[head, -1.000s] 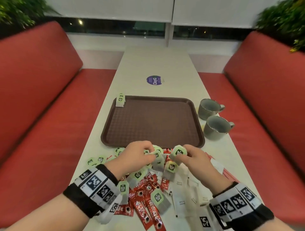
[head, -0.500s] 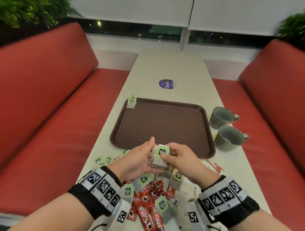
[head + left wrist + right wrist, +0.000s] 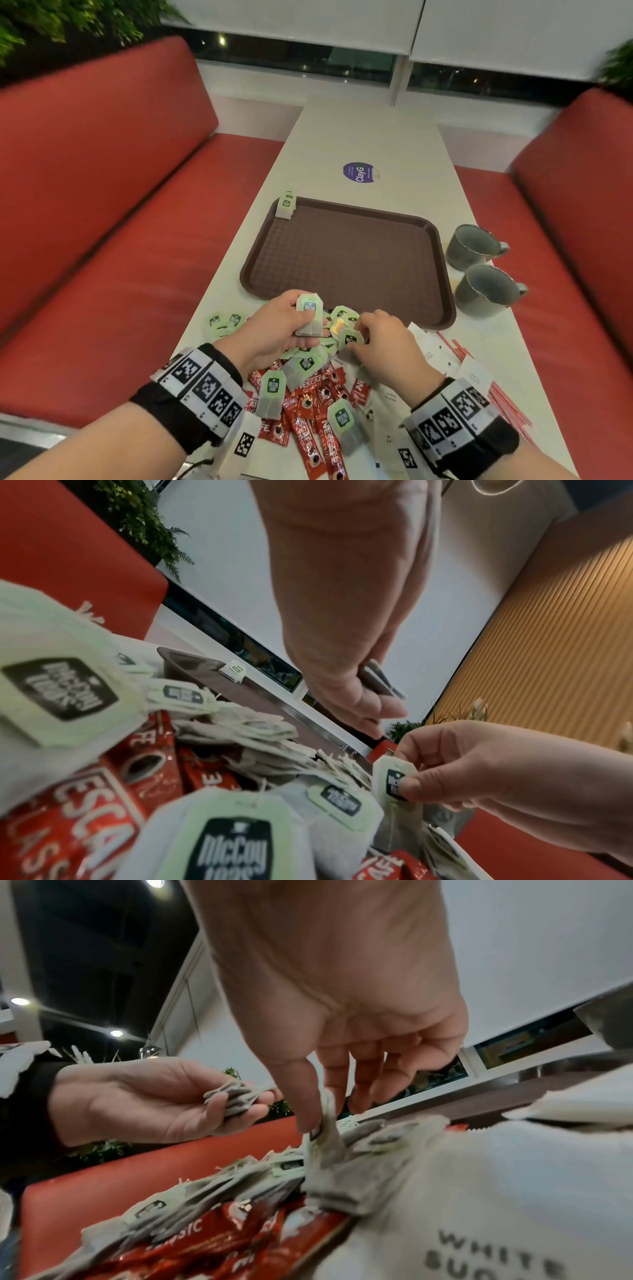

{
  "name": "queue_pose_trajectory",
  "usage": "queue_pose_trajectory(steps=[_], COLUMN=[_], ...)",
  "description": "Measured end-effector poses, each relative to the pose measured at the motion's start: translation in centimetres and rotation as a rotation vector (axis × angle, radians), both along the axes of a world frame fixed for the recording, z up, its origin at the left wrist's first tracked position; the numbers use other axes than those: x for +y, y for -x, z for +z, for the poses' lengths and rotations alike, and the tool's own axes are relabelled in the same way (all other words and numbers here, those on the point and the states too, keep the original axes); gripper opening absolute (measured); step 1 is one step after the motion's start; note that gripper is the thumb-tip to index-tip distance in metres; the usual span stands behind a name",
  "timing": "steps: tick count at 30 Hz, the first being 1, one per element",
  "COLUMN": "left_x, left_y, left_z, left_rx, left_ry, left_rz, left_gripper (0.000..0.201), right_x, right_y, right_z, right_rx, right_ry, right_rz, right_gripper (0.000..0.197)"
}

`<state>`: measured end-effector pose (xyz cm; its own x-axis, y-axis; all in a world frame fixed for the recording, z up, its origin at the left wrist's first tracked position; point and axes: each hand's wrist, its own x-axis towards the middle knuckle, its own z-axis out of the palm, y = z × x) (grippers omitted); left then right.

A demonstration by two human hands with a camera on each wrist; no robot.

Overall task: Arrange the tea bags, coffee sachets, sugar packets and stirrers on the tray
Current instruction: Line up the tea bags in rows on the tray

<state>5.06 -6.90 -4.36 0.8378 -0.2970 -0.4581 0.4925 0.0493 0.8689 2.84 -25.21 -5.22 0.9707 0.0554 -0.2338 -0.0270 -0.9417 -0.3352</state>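
Observation:
My left hand [image 3: 301, 325] grips a small stack of green-tagged tea bags [image 3: 310, 317] just above the pile, near the tray's front edge. My right hand [image 3: 359, 337] reaches into the pile and pinches one tea bag [image 3: 350, 339] between thumb and forefinger; the right wrist view shows that tea bag [image 3: 325, 1123] standing up from the heap. The brown tray [image 3: 346, 260] holds a single tea bag [image 3: 286, 205] at its far left corner. Red coffee sachets [image 3: 308, 411], white sugar packets [image 3: 435, 353] and red-striped stirrers [image 3: 507, 404] lie mixed on the table in front of me.
Two grey mugs [image 3: 474, 245] [image 3: 489, 289] stand to the right of the tray. A round purple sticker [image 3: 358, 172] lies beyond it. Red bench seats [image 3: 102, 240] run along both sides of the narrow white table [image 3: 370, 137].
My right hand has left the stack and dropped to the pile, where it now pinches another tea bag. My left hand keeps hold of the stack.

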Motion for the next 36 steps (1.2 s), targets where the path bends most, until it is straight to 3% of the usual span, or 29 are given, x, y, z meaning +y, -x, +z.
queue_pose_trajectory(steps=[3,11,16,19,25,30,32,34,36], left_x=[0.1,1.5,4.4,6.4,10.2,12.0,12.5,12.8,13.0], left_y=[-0.1,-1.2,-3.0,-4.7,-7.4,-7.9,-8.1,-8.3,-8.4], left_z=[-0.2,0.0,0.4,0.5,-0.4,-1.9,-2.3,-2.5,-2.7], left_rx=[0.005,0.044,0.013,-0.005,-0.025,0.0,0.007,0.012,0.014], left_ry=[-0.005,0.037,0.116,0.17,0.188,0.18,0.18,0.183,0.175], left_rz=[0.018,0.082,0.176,0.255,0.365,0.382,0.393,0.399,0.402], left_gripper=[0.02,0.02,0.033,0.032,0.032,0.027,0.028,0.027,0.027], right_x=[-0.3,-0.9,1.7,4.0,8.7,11.8,12.2,12.6,13.1], right_y=[0.0,-1.7,-7.4,-12.8,-23.2,-28.1,-29.4,-30.0,-30.9], right_z=[-0.2,2.6,4.3,4.1,0.9,-1.4,-1.9,-2.1,-1.9], right_rx=[-0.015,-0.002,-0.013,-0.008,0.039,0.11,0.137,0.139,0.136], right_ry=[-0.112,-0.468,-0.601,-0.673,-0.623,-0.589,-0.621,-0.345,-0.321], right_rz=[-0.044,-0.119,-0.12,-0.172,-0.231,-0.27,-0.278,-0.125,-0.163], right_gripper=[0.011,0.012,0.003,0.012,0.018,0.012,0.021,0.032,0.036])
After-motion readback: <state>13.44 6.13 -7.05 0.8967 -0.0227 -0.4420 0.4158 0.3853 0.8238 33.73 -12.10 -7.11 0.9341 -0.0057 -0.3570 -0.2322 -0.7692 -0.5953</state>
